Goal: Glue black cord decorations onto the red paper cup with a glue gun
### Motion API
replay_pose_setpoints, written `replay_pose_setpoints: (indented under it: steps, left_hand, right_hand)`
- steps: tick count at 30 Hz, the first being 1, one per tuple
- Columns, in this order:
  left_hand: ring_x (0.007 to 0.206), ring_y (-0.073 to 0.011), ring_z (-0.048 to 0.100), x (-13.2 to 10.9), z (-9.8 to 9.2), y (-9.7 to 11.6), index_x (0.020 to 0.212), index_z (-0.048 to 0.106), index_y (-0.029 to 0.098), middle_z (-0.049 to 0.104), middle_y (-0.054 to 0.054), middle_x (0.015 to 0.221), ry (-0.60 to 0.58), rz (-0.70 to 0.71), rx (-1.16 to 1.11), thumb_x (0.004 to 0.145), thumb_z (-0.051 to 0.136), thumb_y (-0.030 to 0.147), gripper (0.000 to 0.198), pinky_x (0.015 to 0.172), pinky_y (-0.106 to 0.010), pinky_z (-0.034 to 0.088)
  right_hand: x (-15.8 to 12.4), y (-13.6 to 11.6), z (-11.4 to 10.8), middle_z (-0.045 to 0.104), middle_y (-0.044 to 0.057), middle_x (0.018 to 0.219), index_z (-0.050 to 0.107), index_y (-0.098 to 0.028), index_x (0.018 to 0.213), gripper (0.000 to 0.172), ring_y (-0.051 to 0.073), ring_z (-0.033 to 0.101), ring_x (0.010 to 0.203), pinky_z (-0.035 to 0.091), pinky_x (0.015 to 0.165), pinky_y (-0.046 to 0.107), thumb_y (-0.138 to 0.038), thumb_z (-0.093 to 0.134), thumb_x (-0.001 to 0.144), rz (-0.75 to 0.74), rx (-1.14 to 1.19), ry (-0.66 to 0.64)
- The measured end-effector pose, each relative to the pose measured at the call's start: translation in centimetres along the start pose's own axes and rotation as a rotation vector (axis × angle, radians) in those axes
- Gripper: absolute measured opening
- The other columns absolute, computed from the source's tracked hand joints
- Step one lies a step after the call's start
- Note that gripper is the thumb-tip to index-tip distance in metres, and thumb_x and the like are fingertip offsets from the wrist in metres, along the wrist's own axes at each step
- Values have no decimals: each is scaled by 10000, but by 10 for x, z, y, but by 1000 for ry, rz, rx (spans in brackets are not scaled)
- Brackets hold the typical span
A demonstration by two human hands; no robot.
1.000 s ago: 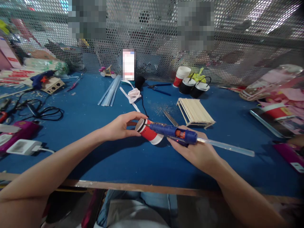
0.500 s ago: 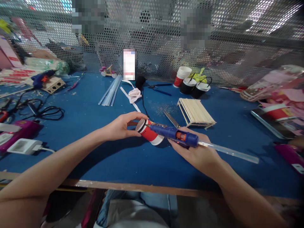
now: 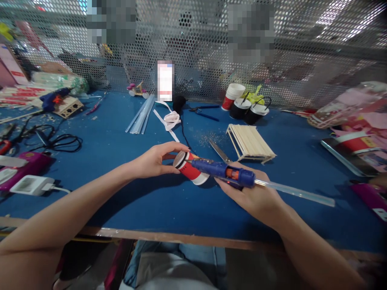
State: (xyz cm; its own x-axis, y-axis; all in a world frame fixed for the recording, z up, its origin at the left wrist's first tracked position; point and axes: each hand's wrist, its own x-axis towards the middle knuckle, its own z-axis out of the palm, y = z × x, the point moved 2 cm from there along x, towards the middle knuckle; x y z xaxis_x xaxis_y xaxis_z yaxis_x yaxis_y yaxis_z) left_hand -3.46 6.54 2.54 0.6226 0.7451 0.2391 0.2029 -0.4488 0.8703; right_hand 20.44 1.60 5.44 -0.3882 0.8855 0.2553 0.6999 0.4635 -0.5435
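My left hand (image 3: 152,161) grips a small red and white paper cup (image 3: 190,169) lying on its side just above the blue table (image 3: 169,205), its base turned toward me. My right hand (image 3: 252,195) is closed round a blue hot glue gun (image 3: 223,172). The gun's nozzle touches the rim of the cup's base. A long clear glue stick (image 3: 298,192) juts out of the gun's back toward the right.
Behind the cup lie scissors (image 3: 219,151) and a small frame of wooden sticks (image 3: 249,143). Further back are clear glue sticks (image 3: 141,114), white ribbon (image 3: 171,119), stacked cups (image 3: 231,96) and two black cups (image 3: 249,110). Cables (image 3: 57,143) and a charger (image 3: 30,185) lie left; packaging right.
My right hand and the glue gun have drifted slightly to the right, the glue stick's end moving with them. The cup and my left hand stay in place.
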Motion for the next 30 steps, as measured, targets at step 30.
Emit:
replay_pose_setpoints:
  steps: [30]
  left_hand:
    - [1176,-221,492,-1,-1,0,1204,492,213,482,-112,1270,-30,40,55,735,663,202,499,957,-390,477]
  right_hand:
    - [6,9,-7,572,49,534,680,-242,799,222,240,607,604,465,532,337,-392,517,781,-135,-227,37]
